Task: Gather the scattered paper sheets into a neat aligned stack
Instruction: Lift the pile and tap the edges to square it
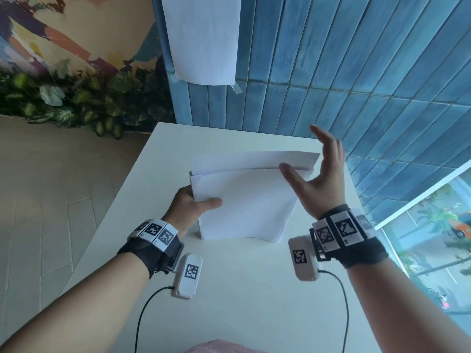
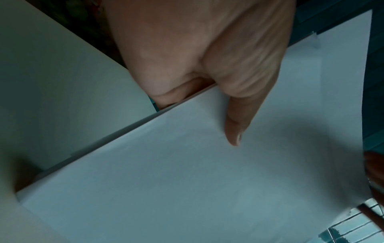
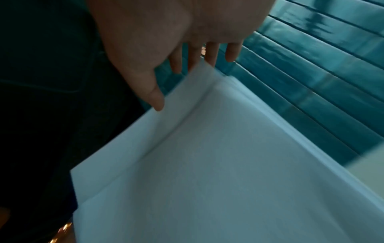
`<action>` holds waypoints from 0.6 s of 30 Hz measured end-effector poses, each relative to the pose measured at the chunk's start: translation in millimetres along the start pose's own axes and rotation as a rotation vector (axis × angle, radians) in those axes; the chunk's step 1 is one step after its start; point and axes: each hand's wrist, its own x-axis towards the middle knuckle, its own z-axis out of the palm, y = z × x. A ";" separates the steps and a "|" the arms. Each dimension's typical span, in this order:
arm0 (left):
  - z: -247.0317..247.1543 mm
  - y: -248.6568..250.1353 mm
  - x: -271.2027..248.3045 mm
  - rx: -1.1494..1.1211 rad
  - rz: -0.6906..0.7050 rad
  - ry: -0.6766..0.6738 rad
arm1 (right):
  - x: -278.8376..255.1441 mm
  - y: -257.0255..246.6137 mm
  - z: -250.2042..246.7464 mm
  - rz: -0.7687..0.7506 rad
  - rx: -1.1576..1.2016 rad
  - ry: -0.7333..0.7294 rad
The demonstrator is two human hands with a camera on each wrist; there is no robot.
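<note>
Left hand (image 1: pixel 190 207) grips the bundle of paper sheets (image 1: pixel 244 200) at its left edge, thumb (image 2: pixel 234 131) lying flat across the front sheet, the other fingers hidden behind. Right hand (image 1: pixel 318 171) is open, fingers spread and straight, held just beside the bundle's upper right corner; in the right wrist view its fingertips (image 3: pixel 212 57) sit at or very near the paper's top edge, though contact cannot be confirmed.

The bundle stands on its lower edge on the white table (image 1: pixel 229 289), leaning back toward the blue tiled wall (image 1: pixel 356 72). Its sheets are not yet flush: a rear sheet rises above the front ones along the top, and the left corners are stepped.

Handling, as judged: the sheets are light, thin and limp, apt to bow or fan when held by one edge, and smooth enough to slide over one another. That slip helps in squaring them. A loose hold at both side edges, with the lower edge tapped on the table, would probably serve best; a tight pinch would likely lock the misalignment in or crease a corner.

No writing is legible on the sheets. The wrist bands (image 1: pixel 155 231) and camera modules (image 1: pixel 190 273) carry black-and-white square coded markers, not readable text. Another blank sheet (image 1: pixel 204 39) is taped to the wall.
</note>
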 end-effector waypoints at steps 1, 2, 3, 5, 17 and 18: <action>-0.6 0.5 0.4 0.003 -0.003 -0.007 | 7.3 -9.7 -2.0 -0.079 -0.091 -0.035; -1.1 1.3 0.4 0.003 -0.009 -0.013 | 13.3 -20.1 -2.4 -0.138 -0.170 -0.085; -1.5 1.9 0.2 0.000 -0.012 -0.018 | 17.5 -29.0 -0.4 -0.187 -0.240 -0.143; -2.4 2.9 -0.2 0.003 -0.014 -0.026 | 19.6 -42.3 8.7 -0.261 -0.375 -0.286; -2.4 12.6 -2.2 0.070 0.043 -0.001 | -4.9 -44.2 37.1 -0.280 -0.525 -0.528; -0.9 13.4 -2.2 0.072 0.067 0.006 | -6.6 -46.6 39.0 -0.291 -0.538 -0.570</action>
